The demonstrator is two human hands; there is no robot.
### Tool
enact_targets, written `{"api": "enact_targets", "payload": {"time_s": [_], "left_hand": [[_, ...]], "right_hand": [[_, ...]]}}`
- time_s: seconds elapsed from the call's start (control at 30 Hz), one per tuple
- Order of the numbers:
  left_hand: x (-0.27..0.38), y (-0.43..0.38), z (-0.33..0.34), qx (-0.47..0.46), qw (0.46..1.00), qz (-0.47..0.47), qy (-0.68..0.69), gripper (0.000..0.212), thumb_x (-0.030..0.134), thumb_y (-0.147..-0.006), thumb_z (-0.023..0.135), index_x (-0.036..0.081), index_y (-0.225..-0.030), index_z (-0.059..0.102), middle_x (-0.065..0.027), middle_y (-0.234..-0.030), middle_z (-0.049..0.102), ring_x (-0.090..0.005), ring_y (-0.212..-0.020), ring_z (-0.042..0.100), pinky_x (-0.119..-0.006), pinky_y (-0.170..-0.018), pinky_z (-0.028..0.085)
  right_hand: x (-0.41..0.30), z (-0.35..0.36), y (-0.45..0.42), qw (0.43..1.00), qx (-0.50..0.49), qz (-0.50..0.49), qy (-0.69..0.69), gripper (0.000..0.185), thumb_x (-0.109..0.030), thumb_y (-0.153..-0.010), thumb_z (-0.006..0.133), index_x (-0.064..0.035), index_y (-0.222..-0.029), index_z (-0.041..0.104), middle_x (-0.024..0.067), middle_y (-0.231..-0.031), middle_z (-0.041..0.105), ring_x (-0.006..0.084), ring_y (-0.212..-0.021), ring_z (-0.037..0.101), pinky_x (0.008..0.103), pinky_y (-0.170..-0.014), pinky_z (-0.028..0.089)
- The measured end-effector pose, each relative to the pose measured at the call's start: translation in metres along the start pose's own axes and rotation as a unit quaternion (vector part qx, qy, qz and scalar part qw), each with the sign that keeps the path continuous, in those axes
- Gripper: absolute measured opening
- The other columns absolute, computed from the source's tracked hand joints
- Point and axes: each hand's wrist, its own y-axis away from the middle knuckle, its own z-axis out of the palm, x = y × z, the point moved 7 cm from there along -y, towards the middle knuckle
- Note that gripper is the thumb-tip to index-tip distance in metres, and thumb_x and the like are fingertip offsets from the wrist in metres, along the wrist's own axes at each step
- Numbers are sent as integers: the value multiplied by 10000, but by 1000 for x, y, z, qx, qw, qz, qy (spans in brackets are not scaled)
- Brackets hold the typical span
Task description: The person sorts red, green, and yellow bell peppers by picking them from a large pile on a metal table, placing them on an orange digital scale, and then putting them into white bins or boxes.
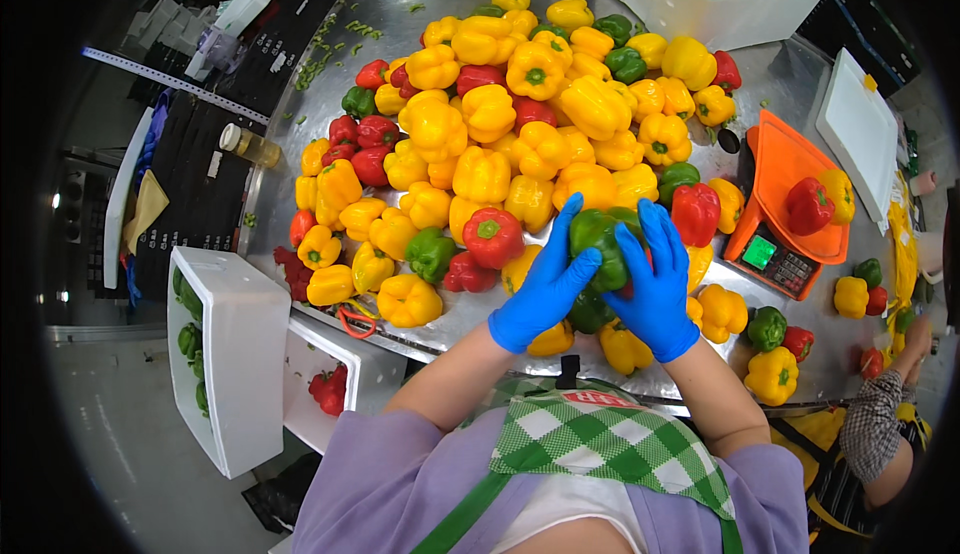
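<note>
Both my hands wear blue gloves and meet over the near side of a steel table (480, 329). Between them is a large green bell pepper (598, 242). My left hand (551, 276) presses its left side with thumb and fingers. My right hand (654, 276) cups it from the right, fingers pointing away from me. A bit of red shows by my right palm; whether it is held cannot be told. Under my hands lie another green pepper (590, 311) and a yellow bell pepper (625, 347). Beyond them spreads a heap of mostly yellow peppers (480, 175).
An orange digital scale (780, 201) holds a red and a yellow pepper at right. Foam boxes stand at far right (720, 6) and near left (229, 344). Red-handled scissors (356, 321) lie at the near edge. Another person's arm (911, 351) is at right.
</note>
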Motion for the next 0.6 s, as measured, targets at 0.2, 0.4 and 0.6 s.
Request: {"api": "enact_targets", "payload": {"time_s": [0.2, 0.4, 0.6], "left_hand": [[-5, -11, 18, -41, 995, -1, -89, 649, 186, -990, 467, 68, -1530, 127, -134, -1463, 345, -206, -1305, 387, -330, -1086, 313], [-8, -14, 21, -57, 996, -17, -68, 642, 265, -967, 518, 119, -1519, 225, -106, -1363, 454, -146, -1056, 511, -298, -951, 404], [-19, -22, 15, 6, 994, -49, -94, 617, 130, -907, 582, 117, -1474, 337, -109, -1369, 455, -159, -1105, 501, -301, -964, 391]], "right_hand": [[18, -8, 0, 999, -30, 24, -23, 724, -126, -594, 811, -167, -1274, 566, 147, -1338, 487, 358, -1208, 490, 425, -986, 422], [126, -80, -10, 962, 187, 133, -145, 767, -216, -677, 820, -68, -1344, 473, 142, -1271, 538, 309, -1166, 543, 389, -1002, 422], [241, -136, -22, 925, 116, 321, 166, 703, -382, -701, 804, -102, -1283, 527, 132, -1215, 588, 298, -1121, 570, 439, -978, 423]]}}
